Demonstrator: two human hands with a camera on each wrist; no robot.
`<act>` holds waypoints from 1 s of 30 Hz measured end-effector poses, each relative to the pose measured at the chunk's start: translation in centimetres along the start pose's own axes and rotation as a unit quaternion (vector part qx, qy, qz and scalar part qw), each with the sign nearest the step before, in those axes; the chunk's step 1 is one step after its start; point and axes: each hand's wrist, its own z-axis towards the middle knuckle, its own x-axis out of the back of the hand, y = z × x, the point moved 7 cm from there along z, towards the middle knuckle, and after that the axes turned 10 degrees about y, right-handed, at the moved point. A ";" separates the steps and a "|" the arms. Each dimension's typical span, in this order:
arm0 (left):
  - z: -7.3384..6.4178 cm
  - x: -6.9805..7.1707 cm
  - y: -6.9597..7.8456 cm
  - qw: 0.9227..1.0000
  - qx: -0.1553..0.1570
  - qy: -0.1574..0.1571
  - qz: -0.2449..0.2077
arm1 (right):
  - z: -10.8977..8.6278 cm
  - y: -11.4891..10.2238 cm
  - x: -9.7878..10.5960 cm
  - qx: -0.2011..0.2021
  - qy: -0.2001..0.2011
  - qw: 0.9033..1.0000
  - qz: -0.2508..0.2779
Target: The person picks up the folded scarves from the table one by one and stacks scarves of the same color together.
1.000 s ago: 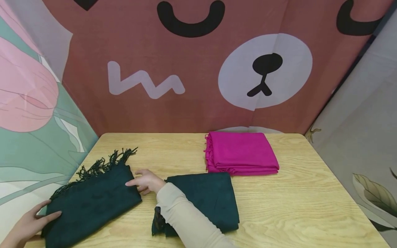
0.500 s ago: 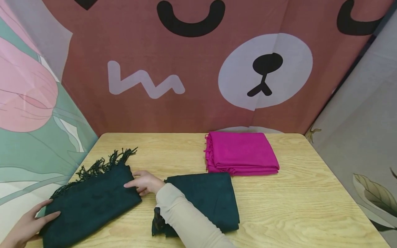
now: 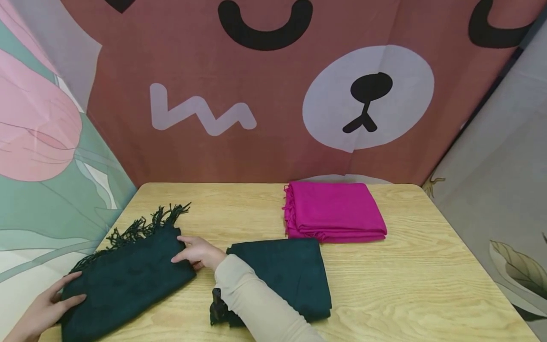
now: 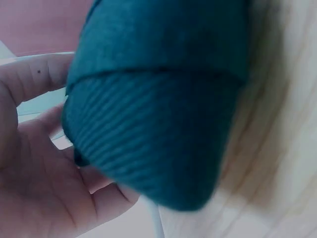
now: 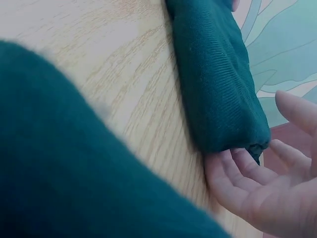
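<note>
A folded dark green scarf (image 3: pixel 128 280) with a knotted fringe along its far edge lies slanted at the table's left. My left hand (image 3: pixel 47 306) grips its near left end, thumb over the top. At the opposite end my right hand (image 3: pixel 201 251) holds the corner; in the right wrist view several fingers (image 5: pixel 240 173) are tucked beneath the fold. The left wrist view shows the rounded folded end of the scarf (image 4: pixel 153 134) beside the left palm. A second folded dark green scarf (image 3: pixel 286 275) lies mid-table, partly hidden under the right forearm.
Behind and to the right, a folded magenta scarf (image 3: pixel 335 209) with a fringed left side lies near the table's back edge. The wooden table (image 3: pixel 410 280) meets a brown bear-print cloth (image 3: pixel 265 156) at the back, with printed hangings at both sides.
The left hand has moved slightly further onto the scarf's end. The right hand has shifted its fingers on the other corner. The other scarves have stayed put.
</note>
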 end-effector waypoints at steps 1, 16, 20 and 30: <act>0.0 0.0 0.1 1.000 -0.008 0.001 0.011 | 0.0 -0.1 0.0 0.002 0.000 1.000 0.004; -0.7 0.0 1.1 1.000 -0.010 -0.005 0.021 | -0.2 0.0 -0.4 0.019 -0.022 0.999 0.015; -0.6 0.1 1.0 1.000 -0.023 0.008 0.006 | -0.1 0.0 -0.5 0.025 -0.027 0.999 0.010; -0.4 0.9 0.4 0.994 -0.069 0.081 0.015 | -0.4 -0.3 -0.5 0.042 -0.024 0.999 -0.025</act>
